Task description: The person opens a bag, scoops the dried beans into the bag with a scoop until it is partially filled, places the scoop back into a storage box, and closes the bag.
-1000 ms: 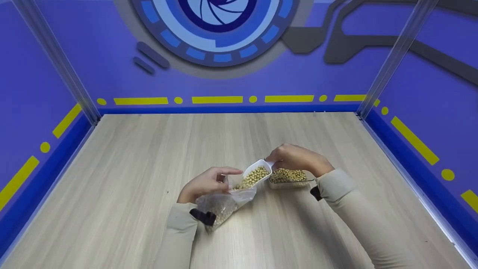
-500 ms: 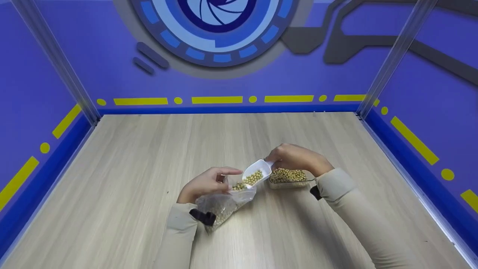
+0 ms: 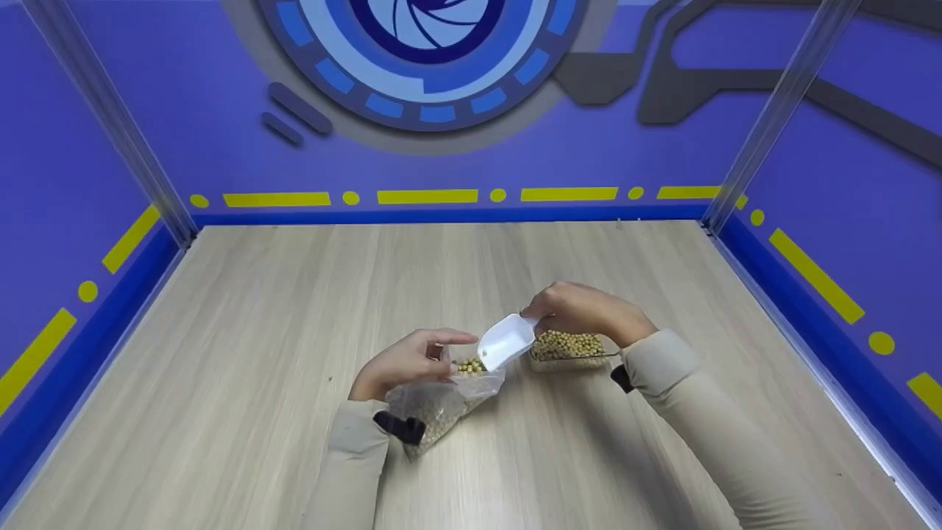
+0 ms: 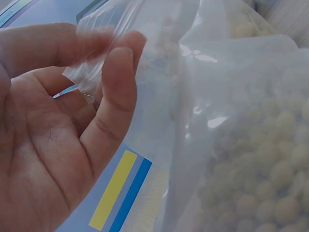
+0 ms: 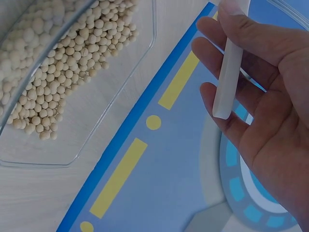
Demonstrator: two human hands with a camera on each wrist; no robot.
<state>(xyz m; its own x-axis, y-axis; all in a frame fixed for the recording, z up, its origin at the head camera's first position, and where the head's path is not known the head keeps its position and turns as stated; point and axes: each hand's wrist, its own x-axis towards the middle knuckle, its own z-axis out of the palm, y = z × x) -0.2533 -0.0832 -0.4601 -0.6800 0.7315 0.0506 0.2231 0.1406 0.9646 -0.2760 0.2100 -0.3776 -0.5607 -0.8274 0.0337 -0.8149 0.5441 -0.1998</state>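
My left hand (image 3: 407,362) pinches the top edge of a clear zip bag (image 4: 193,121) between thumb and fingers. Pale round soybeans (image 4: 270,179) fill its lower part, and more show at its open mouth in the head view. With my right hand (image 3: 585,313) I hold a white scoop (image 3: 508,341) by its handle (image 5: 229,79), the bowl tilted down over the bag's mouth. One bean clings near the scoop's lip; the rest of the bowl is bare. Just under my right hand stands a clear rectangular container (image 5: 96,123) with soybeans inside.
A light wood-grain table (image 3: 294,294) carries everything. Blue panels with yellow dashes (image 3: 427,196) enclose its back and sides, with clear corner posts (image 3: 780,110). Both sleeves have black straps (image 3: 399,427) at the wrists.
Soybeans have slid out of the scoop into the bag, leaving a single bean near the lip. The scoop has tipped further down, while both hands have stayed almost in place.
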